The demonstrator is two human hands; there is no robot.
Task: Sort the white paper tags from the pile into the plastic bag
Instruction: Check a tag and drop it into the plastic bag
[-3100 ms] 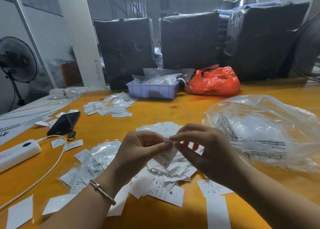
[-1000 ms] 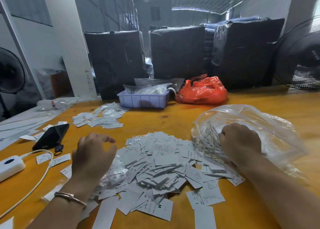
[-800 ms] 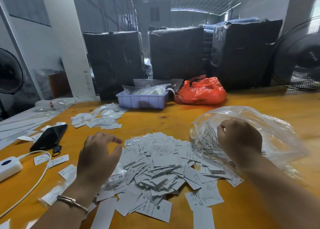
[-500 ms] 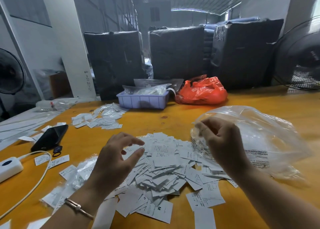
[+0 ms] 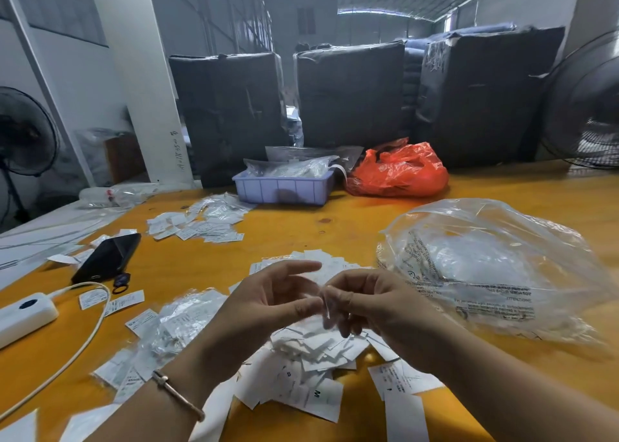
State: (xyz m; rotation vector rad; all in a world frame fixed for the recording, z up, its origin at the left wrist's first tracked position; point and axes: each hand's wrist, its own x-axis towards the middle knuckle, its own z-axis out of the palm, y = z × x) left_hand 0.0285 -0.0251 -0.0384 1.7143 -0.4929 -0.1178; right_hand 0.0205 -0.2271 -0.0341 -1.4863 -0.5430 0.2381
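Note:
A pile of white paper tags (image 5: 311,351) lies on the yellow table in front of me, partly hidden by my hands. The large clear plastic bag (image 5: 485,261) lies puffed up to the right of the pile, its mouth toward the tags. Both hands meet just above the pile. My right hand (image 5: 375,304) pinches a small pale tag (image 5: 326,309) between thumb and fingertips. My left hand (image 5: 268,301) has its fingers stretched out loosely, and its thumb tip touches that tag.
A black phone (image 5: 107,257), a white power strip (image 5: 23,317) and its cable (image 5: 87,334) lie at the left. Clear packets of tags (image 5: 181,321) sit left of the pile. Behind are another tag heap (image 5: 197,224), a blue tray (image 5: 284,190) and an orange bag (image 5: 398,173).
My right hand left the bag's mouth and moved left. My left hand lifted off the left side of the pile. Both now meet over the pile with a small tag.

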